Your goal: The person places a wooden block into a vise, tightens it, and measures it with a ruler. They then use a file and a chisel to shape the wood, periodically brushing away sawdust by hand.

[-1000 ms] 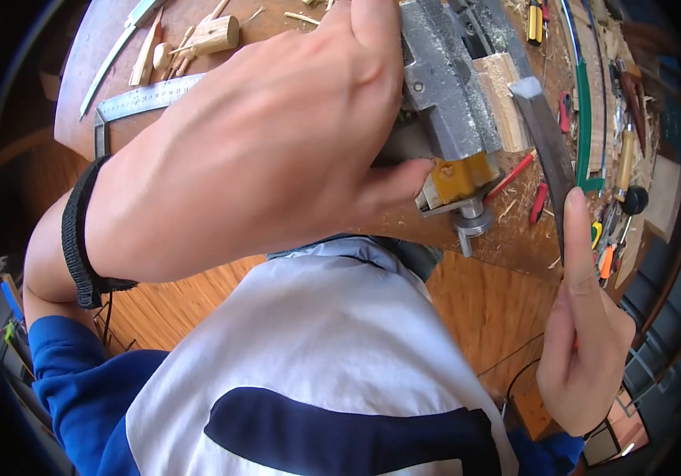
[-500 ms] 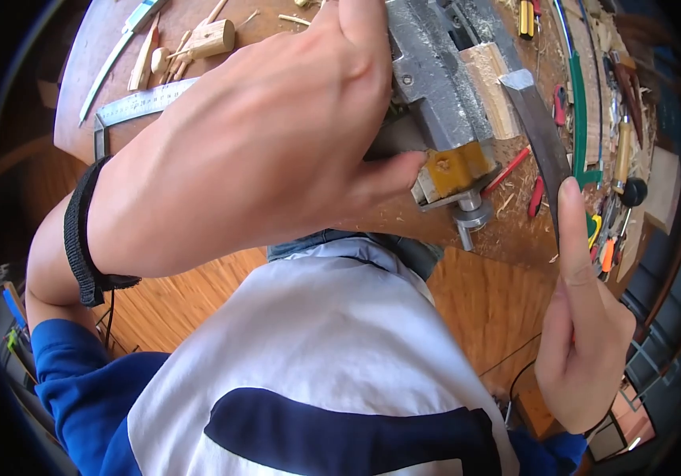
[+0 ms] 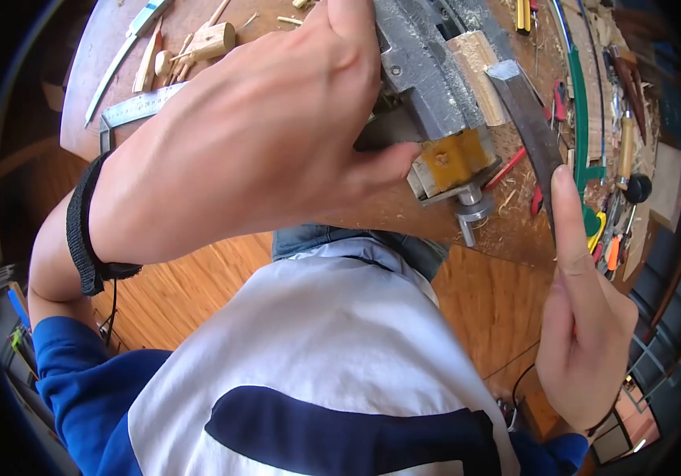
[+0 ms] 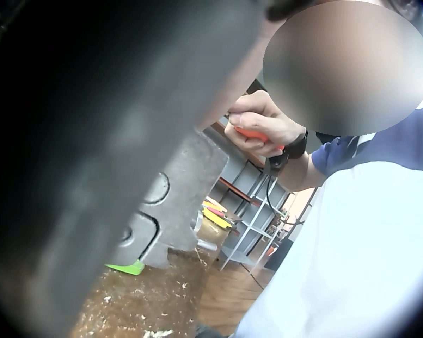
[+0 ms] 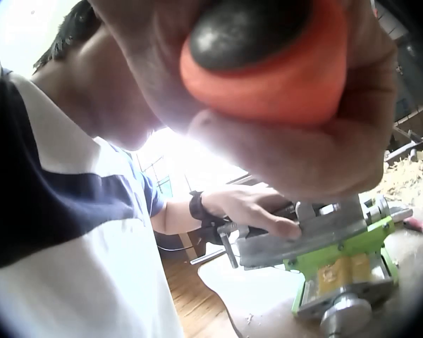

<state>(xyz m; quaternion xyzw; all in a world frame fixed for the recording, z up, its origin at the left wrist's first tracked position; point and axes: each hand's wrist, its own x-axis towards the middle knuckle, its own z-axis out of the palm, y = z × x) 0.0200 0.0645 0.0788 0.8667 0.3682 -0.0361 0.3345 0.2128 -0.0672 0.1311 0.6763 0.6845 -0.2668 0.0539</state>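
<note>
My right hand point(image 3: 586, 333) grips a file by its orange-and-black handle point(image 5: 268, 91). Its index finger point(image 3: 569, 218) lies straight along the dark file point(image 3: 532, 115). The pale, dusty tip of the file overlaps the right side of a light wood block point(image 3: 479, 75) in the head view. That block sits in a grey metal vise point(image 3: 424, 79) dusted with sawdust. Across the vise rests my left hand point(image 3: 269, 135), thumb stretched along its near side, as the right wrist view also shows. The far fingertips of this hand are hidden or cut off at the top.
A metal square point(image 3: 138, 107) and a wooden mallet-like piece point(image 3: 209, 41) lie on the left of the bench. Right of the vise are a green-framed saw point(image 3: 582, 119), a red pencil point(image 3: 507, 166), several hand tools and wood shavings. The vise handle point(image 3: 474, 208) juts out near the bench edge.
In the head view, the vise, wood block, file and both hands have shifted slightly up or left. The file tip stays beside the block, and both hands keep their hold.
</note>
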